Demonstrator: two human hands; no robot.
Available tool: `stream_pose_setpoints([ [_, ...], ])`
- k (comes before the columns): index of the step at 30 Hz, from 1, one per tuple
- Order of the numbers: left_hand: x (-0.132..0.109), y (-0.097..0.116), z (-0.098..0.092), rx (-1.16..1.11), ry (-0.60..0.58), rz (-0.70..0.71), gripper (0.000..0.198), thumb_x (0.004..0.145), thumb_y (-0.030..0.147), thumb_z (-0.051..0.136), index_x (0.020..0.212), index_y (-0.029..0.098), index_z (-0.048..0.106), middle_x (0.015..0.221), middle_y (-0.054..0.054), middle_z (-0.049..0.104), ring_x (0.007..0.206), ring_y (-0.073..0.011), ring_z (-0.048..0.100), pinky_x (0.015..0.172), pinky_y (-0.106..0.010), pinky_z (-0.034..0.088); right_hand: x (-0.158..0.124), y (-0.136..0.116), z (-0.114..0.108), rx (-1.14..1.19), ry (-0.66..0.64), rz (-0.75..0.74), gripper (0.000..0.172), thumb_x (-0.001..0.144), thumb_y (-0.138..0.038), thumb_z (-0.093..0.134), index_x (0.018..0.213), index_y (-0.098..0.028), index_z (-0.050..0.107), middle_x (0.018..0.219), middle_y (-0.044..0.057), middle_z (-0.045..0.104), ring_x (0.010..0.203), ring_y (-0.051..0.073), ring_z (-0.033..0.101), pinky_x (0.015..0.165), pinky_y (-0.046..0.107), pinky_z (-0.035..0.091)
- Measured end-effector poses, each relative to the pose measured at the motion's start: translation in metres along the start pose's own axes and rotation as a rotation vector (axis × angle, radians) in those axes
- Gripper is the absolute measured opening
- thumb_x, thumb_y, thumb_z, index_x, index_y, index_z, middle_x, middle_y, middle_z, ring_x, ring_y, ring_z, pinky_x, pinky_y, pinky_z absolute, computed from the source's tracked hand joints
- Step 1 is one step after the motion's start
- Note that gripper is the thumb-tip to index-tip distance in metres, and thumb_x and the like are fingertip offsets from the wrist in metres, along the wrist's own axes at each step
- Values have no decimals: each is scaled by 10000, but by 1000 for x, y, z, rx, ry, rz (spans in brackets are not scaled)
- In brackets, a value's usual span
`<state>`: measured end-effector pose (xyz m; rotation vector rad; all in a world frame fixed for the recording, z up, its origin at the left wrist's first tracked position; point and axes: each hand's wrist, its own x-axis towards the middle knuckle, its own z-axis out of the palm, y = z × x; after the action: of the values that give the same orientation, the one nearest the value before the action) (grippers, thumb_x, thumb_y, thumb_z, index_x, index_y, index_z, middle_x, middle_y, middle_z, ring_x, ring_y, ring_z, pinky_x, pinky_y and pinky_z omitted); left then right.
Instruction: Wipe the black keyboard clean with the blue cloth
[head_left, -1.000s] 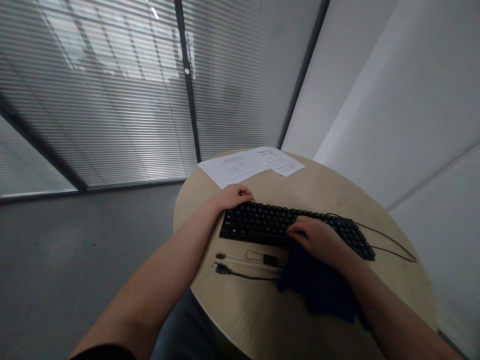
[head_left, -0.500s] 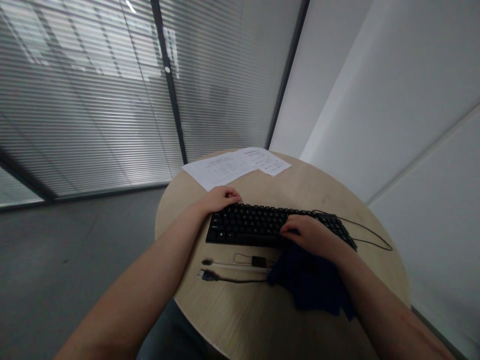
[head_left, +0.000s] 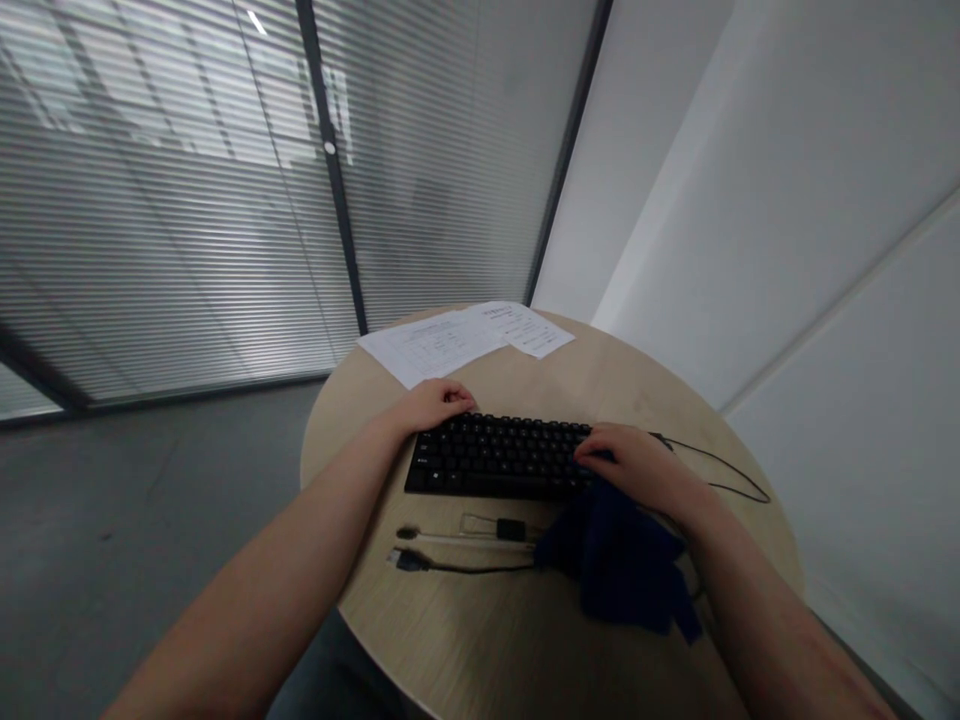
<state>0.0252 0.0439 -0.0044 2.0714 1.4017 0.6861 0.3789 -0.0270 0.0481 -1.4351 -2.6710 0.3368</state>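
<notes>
A black keyboard (head_left: 499,460) lies on the round wooden table (head_left: 480,640). At its far left corner, my left hand (head_left: 436,402) is closed with curled fingers on the edge. My right hand (head_left: 626,460) is over the right part of the keys, fingers pinched on a dark blue cloth (head_left: 630,570). The cloth hangs down over the keyboard's near edge onto the table. Part of the keyboard's right side is hidden by my right hand and forearm.
In front of the keyboard lie a USB cable (head_left: 409,560), a thin stick with a dark brush-like tip (head_left: 409,533) and a small black item with a wire loop (head_left: 511,529). Printed papers (head_left: 450,345) lie at the back. The keyboard's cord (head_left: 739,465) loops at right.
My right hand has slid a little to the right across the keys with the cloth. My left hand stays at the keyboard's corner. The view has shifted slightly.
</notes>
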Motion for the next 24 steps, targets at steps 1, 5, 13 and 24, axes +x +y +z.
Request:
stream_pose_setpoints([
  [1, 0, 0, 0, -2, 1, -4, 381, 843, 496, 599, 971, 177, 763, 853, -56, 740, 800, -202, 640, 744, -305, 440, 0, 0, -1, 4, -11, -5, 259, 965, -322, 539, 1031, -230, 772, 1058, 39, 687, 964, 133, 623, 900, 249, 456],
  [5, 1, -1, 0, -14, 7, -11, 373, 838, 494, 611, 973, 183, 767, 866, -63, 743, 808, -210, 645, 750, -317, 440, 2, -6, 2, -7, -61, 3, 228, 935, -253, 565, 1022, -238, 775, 1072, 26, 687, 994, 137, 626, 946, 257, 459],
  [13, 0, 0, -2, 2, 8, 9, 360, 844, 493, 599, 959, 195, 763, 848, -46, 745, 786, -193, 639, 740, -304, 437, 5, -9, 8, -20, -70, 8, 223, 926, -246, 578, 1022, -235, 780, 1075, 25, 690, 999, 138, 627, 930, 246, 461],
  [24, 0, 4, -4, -37, 3, 10, 362, 834, 498, 602, 944, 187, 751, 804, -34, 716, 747, -189, 623, 725, -314, 453, -10, 11, -18, -6, 30, 49, 207, 930, -279, 587, 988, -219, 776, 1019, 31, 697, 931, 118, 630, 873, 223, 466],
])
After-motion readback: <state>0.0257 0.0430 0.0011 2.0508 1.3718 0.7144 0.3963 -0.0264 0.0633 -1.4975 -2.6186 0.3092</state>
